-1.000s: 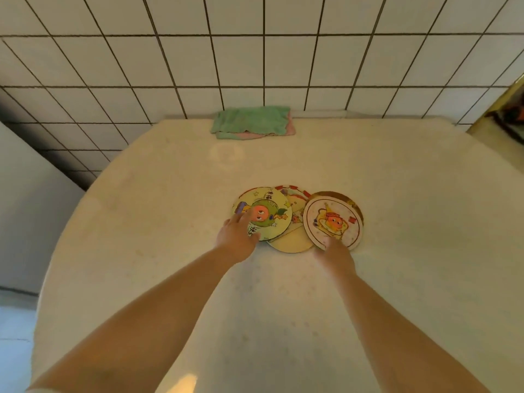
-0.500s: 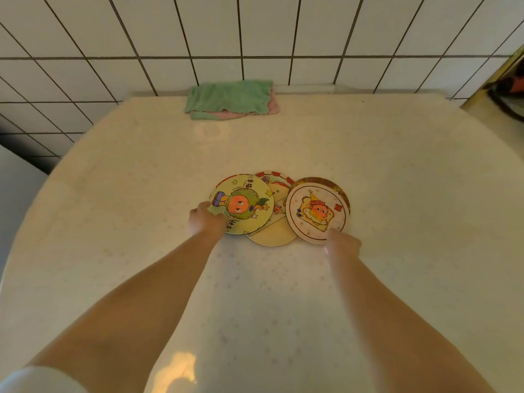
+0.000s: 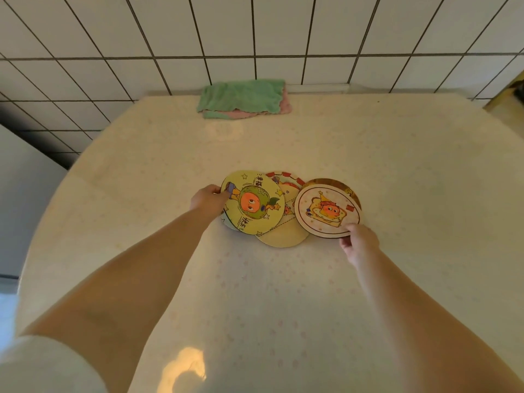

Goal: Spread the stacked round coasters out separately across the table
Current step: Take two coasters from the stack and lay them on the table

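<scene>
Several round coasters lie overlapping in the middle of the cream table (image 3: 283, 293). My left hand (image 3: 208, 199) grips the left edge of a yellow-green coaster (image 3: 252, 202) with an orange-faced figure, which is tilted up off the pile. My right hand (image 3: 358, 243) pinches the near edge of a white coaster (image 3: 326, 211) showing a toast figure. Beneath them sit a red-rimmed coaster (image 3: 285, 180), a plain cream coaster (image 3: 283, 235), a brown coaster (image 3: 329, 182) and a sliver of another at the left.
A folded green and pink cloth (image 3: 243, 99) lies at the table's far edge against the white tiled wall (image 3: 255, 32). A grey surface (image 3: 25, 194) stands off the table's left side.
My left hand has closed on the yellow-green coaster's edge and lifted it. My right hand has shifted right and taken the white coaster's near edge. The camera has tilted.
</scene>
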